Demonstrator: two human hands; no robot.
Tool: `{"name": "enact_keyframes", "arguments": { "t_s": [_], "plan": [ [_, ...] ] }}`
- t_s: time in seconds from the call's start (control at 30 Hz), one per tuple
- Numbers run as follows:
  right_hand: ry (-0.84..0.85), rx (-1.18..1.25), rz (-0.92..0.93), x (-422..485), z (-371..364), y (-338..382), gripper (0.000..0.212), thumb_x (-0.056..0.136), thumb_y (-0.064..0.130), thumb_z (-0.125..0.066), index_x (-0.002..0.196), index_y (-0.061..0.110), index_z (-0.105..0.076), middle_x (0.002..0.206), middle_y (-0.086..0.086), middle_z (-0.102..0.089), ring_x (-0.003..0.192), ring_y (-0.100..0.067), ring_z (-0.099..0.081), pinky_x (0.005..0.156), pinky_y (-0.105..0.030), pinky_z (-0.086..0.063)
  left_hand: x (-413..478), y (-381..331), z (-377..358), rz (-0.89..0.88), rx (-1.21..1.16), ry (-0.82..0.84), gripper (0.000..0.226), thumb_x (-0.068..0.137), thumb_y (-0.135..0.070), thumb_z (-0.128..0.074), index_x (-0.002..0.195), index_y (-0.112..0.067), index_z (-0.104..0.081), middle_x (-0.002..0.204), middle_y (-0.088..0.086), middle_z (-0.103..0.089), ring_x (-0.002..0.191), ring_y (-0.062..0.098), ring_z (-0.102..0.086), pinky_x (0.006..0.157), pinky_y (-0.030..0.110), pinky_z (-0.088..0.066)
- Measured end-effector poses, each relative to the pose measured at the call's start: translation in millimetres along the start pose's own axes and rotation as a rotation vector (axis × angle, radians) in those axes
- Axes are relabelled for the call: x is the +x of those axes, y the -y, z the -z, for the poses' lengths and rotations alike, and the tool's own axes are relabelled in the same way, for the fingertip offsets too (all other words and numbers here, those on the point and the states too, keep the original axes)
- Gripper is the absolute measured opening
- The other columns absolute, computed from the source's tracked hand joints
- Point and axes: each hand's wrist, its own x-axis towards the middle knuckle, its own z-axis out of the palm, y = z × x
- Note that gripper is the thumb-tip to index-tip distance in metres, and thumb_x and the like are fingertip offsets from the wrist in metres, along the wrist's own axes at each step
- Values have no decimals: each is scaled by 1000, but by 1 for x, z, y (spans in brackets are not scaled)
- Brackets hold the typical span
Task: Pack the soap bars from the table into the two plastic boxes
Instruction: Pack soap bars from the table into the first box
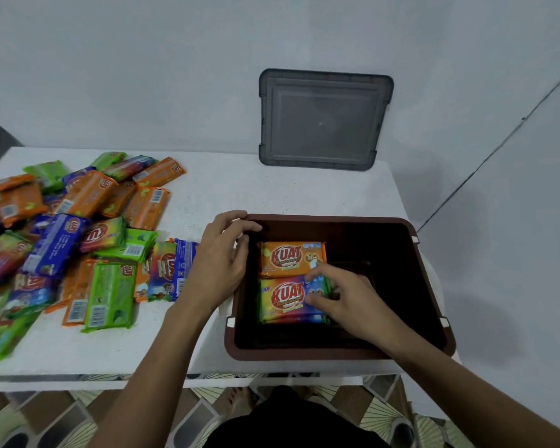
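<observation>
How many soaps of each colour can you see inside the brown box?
Orange soap bar: 1
Rainbow soap bar: 1
Total showing in the brown box: 2

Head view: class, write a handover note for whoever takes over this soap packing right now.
Left hand: fingers curled over the left rim of the dark brown rectangular plastic box.
Right hand: inside the box, gripping the right end of the rainbow-wrapped soap bar.
Done: the orange-wrapped soap bar lies flat in the box, the rainbow one beside it.
Left: the pile of wrapped soap bars on the white table.
Only one box is in view; a grey plastic lid leans against the wall.
</observation>
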Motion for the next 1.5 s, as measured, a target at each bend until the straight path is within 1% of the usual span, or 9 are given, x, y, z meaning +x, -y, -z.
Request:
{"name": "enact_keyframes", "arguments": {
  "t_s": [0.13,0.33,0.47,0.6,0.7,0.97,1.13,1.33,1.5],
  "plan": [
    [-32,-213,25,2,-5,-2,26,90,31,-67,114,26,-58,128,-1,-57,106,-11,-62,77,-22,-58,-1,-1,0,24,13,6,25,97,-15,-46,112,-20,-66,134,1,-52,124,17,-47,99,27,-37],
    [42,-352,34,4,1,3,29,92,36,-63,118,27,-56,129,-3,-59,107,-12,-63,79,-24,-58,-3,1,-3,34,-24,-28,30,95,-23,-43,110,-18,-68,134,-2,-53,123,14,-48,98,41,-48],
    [87,-438,4,7,16,17,34,95,36,-59,126,24,-55,129,-2,-59,106,-14,-64,80,-31,-60,-6,1,-1,46,-31,-10,31,96,-27,-41,112,-19,-67,139,-3,-52,127,13,-47,104,40,-43],
    [-20,-477,42,18,31,38,33,95,41,-56,124,26,-52,103,7,-60,84,-4,-62,61,-16,-51,-11,5,4,24,-87,0,29,98,-26,-42,117,-23,-64,143,-8,-50,129,8,-46,103,40,-44],
    [-113,-480,111,28,34,50,30,94,41,-58,118,23,-58,80,15,-56,72,0,-57,56,-15,-41,-17,9,11,30,-103,-18,30,97,-24,-42,120,-25,-62,139,-12,-53,128,3,-46,102,38,-45],
    [-186,-466,249,58,23,88,21,94,37,-59,109,23,-65,79,9,-67,69,-1,-61,60,-11,-39,-22,36,43,100,-57,-84,24,98,-16,-51,117,-24,-63,105,-8,-65,98,1,-57,81,7,-39],
    [-215,-438,326,92,6,116,20,93,37,-59,108,24,-66,82,8,-68,71,-2,-60,74,-26,-48,-19,59,69,184,-17,-112,23,98,-16,-50,115,-26,-62,106,-9,-63,96,0,-54,78,10,-42],
    [-132,-416,417,145,-31,144,21,94,33,-60,110,20,-66,89,3,-69,73,-9,-59,72,-27,-49,-13,92,101,289,80,-144,23,99,-27,-50,119,-27,-61,123,-8,-60,110,7,-52,88,33,-48],
    [-2,-467,375,201,-70,164,25,95,34,-57,116,22,-63,102,1,-69,80,-12,-61,71,-26,-43,-5,127,121,342,280,-180,23,94,-23,-57,117,-22,-63,121,0,-61,109,14,-53,88,31,-43]
  ]
}}
